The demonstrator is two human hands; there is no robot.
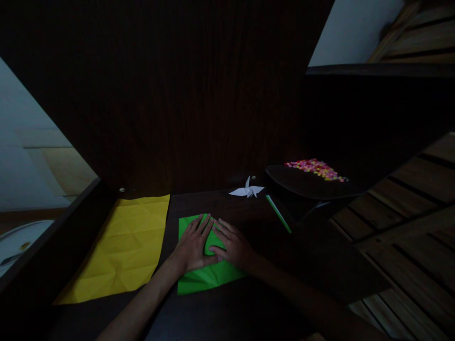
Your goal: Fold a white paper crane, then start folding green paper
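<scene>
A creased sheet of green paper (202, 279) lies on the dark desk in front of me. My left hand (194, 244) rests flat on its upper middle, fingers stretched out. Beside it, my right hand (232, 246) also presses on the sheet with fingers extended, the two hands nearly touching. Much of the paper's middle and right side is hidden under them. To the left lies a yellow sheet of paper (128, 246) with a grid of fold lines. Beyond my hands stands a white origami crane (248, 190).
A thin green-and-white paper strip (278, 214) lies right of the crane. Small pink, red and yellow pieces (314, 169) are heaped on a dark corner shelf (302, 188). A dark panel (177, 94) rises behind the desk, and a raised side board (53, 241) borders its left.
</scene>
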